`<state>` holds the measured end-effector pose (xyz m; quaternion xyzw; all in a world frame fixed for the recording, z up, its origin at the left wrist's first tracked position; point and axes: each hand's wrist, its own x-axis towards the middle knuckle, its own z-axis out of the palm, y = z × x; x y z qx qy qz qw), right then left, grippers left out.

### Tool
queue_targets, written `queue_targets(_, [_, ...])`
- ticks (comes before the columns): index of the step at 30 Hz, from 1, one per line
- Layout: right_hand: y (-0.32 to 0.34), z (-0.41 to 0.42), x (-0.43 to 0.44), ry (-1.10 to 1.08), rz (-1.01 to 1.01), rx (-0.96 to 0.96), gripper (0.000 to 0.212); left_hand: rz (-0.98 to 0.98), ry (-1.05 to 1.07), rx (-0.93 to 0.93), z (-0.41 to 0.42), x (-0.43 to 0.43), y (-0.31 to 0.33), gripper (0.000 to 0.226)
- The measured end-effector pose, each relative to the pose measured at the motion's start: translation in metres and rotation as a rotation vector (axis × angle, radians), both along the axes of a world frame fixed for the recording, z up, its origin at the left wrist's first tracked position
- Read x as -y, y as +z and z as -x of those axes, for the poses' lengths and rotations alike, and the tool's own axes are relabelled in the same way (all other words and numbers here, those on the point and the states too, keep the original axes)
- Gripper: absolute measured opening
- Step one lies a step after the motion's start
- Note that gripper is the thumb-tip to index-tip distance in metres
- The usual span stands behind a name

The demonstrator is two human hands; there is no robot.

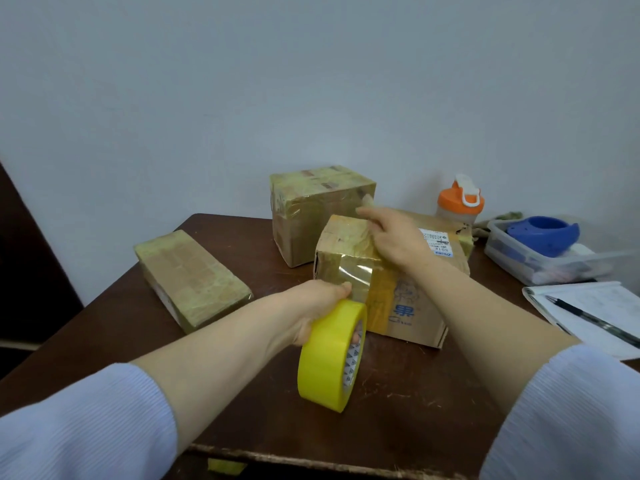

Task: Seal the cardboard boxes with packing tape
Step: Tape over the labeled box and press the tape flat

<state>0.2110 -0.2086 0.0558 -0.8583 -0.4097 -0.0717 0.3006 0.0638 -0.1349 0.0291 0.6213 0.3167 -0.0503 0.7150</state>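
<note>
Head view: the cardboard box (412, 306) being sealed sits on the dark wooden table (242, 393), right of centre. It is brown, with a blue cartoon print on its near side, a white shipping label on top and yellowish tape already banding it. The left hand (317, 306) grips the yellow tape roll (329, 356), fingers curled through its core, holding it on edge just off the box's near-left corner. A glossy tape strip (356, 273) runs from the roll up onto that corner. The right hand (394, 240) lies on the box top with fingers extended, pressing down and grasping nothing.

A tall taped box (318, 216) stands close behind, and a flat taped box (190, 278) lies apart to the left, with bare tabletop between them and in front up to the worn near edge. To the right crowd an orange-lidded bottle (460, 199), a clear container (540, 268) holding a blue tape dispenser (543, 233), and a notebook (595, 303) with a pen (595, 320) on it.
</note>
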Motion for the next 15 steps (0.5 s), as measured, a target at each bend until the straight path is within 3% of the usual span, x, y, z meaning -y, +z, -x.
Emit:
queue_targets(2, [0.007,0.006,0.013,0.083,-0.239,-0.078,0.041,-0.017,-0.007,-0.018,-0.001,-0.001,0.0,0.023])
queue_targets(5, [0.017,0.024,0.032,0.235,-0.309,-0.225,0.057,-0.015,0.002,-0.041,-0.002,-0.002,0.0,0.025])
queue_targets(9, [0.026,0.039,0.052,0.211,-0.107,-0.173,0.021,-0.012,0.017,-0.054,-0.005,-0.001,-0.001,0.03])
queue_targets(12, [0.022,0.043,0.064,0.147,0.206,-0.018,0.023,-0.076,0.03,-0.059,-0.008,-0.003,-0.003,0.035])
queue_targets(15, [0.019,0.045,0.069,0.087,0.321,0.148,0.028,-0.134,0.008,-0.077,-0.01,-0.002,-0.004,0.042])
